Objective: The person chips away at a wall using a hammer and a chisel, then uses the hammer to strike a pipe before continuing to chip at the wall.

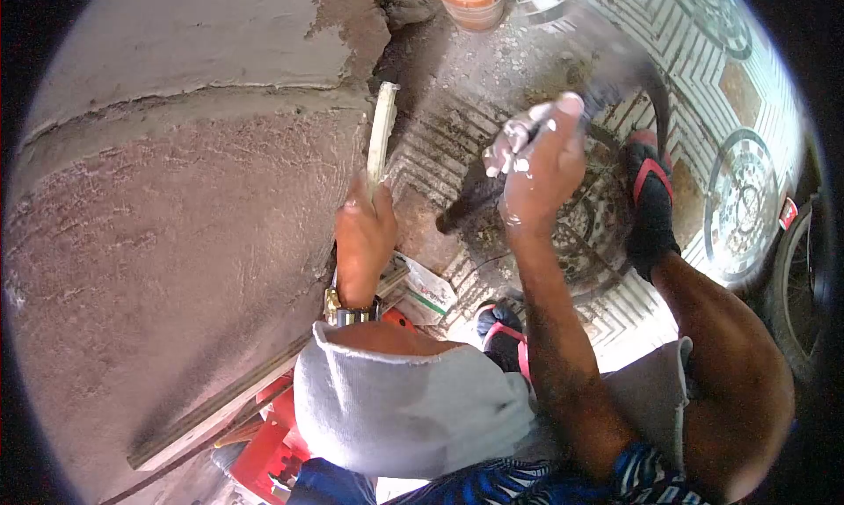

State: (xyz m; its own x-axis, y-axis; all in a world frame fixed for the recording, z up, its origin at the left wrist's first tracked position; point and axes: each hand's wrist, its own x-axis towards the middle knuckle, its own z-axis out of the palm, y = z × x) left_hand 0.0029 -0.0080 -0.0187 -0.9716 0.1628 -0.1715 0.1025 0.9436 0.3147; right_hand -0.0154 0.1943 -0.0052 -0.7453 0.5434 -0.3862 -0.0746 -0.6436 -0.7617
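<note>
My left hand (pixel 365 232), with a watch at the wrist, is wrapped round a pale wooden strip (pixel 381 131). The strip stands nearly upright beside the broken edge of the plastered wall (pixel 193 197). To the right, my right hand (pixel 547 167) is closed round a dark tool (pixel 466 204), with white smears on the fingers. The handle end shows below the hand at the left; the blurred far part extends up and right, so its exact shape is unclear. The two hands are apart.
A clay pot (pixel 470 0) stands on the patterned tile floor (pixel 703 30). A long wooden board (pixel 224 399) lies along the wall, near a red object (pixel 264 457) and a white packet (pixel 426 290). A wheel (pixel 796 285) is at the right edge.
</note>
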